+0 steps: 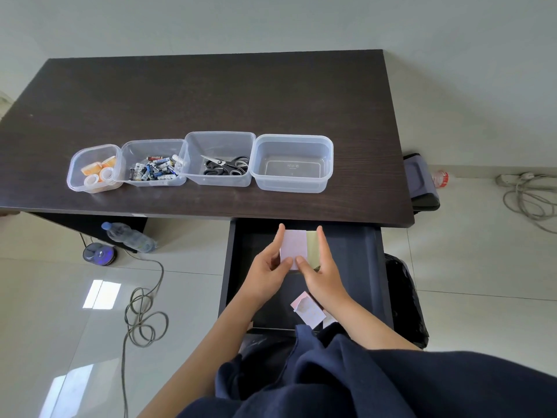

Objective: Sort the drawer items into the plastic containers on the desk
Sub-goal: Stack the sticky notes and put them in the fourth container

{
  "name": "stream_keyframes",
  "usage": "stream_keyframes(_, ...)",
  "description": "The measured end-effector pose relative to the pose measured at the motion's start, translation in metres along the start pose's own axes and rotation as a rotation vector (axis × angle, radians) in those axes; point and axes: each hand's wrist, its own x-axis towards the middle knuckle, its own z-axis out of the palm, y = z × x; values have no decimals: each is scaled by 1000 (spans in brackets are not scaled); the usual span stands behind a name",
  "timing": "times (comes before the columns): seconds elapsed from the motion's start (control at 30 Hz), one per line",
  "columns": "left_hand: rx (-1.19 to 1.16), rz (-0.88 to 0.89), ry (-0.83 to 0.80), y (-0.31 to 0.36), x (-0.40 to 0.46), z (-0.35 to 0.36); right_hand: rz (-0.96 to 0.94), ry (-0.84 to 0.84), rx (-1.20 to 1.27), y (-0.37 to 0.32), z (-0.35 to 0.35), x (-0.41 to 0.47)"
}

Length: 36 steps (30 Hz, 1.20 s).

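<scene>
I see both hands over the open drawer [355, 260], which is pulled out from under the dark desk [211, 95]. The left hand [268, 270] and the right hand [324, 274] hold a small stack of sticky notes [294, 247] between them: a pink pad on top, with a yellow pad showing along its right edge. Each thumb presses on the near edge of the pink pad while the fingers lie fairly straight along its sides, so both hands grip the stack rather than lying slack. I cannot tell whether the stack is lifted clear of the drawer floor. Nearer to me in the drawer lies another pink pad [309, 310], partly under the right wrist. On the desk four clear plastic containers stand in a row, touching or nearly so. From the left: one with tape rolls [96, 173], one with batteries [153, 168], one with scissors [226, 165], and the rightmost container [292, 162], which holds nothing I can make out. On the floor at left I see a water bottle [129, 236] and a coiled cable [144, 315].
</scene>
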Motion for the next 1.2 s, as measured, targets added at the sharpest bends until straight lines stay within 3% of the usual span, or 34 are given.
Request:
stream_keyframes(0.33,-343,-150,117,-16,-10,-10,137,-33,58,18,-21,12)
stream_keyframes(0.43,-375,-183,135,-24,-14,-13,227,-52,-300,51,-42,19)
stream_keyframes(0.53,-374,-204,149,-31,-17,-15,372,-285,-725,88,-61,18)
stream_keyframes(0.63,-371,-208,144,-35,-19,-15,400,-452,-945,114,-69,10)
stream_keyframes(0.9,-328,-226,119,-44,-25,-13,311,-437,-1063,119,-66,10)
stream_keyframes(1.07,-298,-223,99,-43,-28,-12,287,-480,-991,112,-73,13)
stream_keyframes(1.2,-316,-222,95,-45,-29,-13,260,-332,-838,117,-81,9)
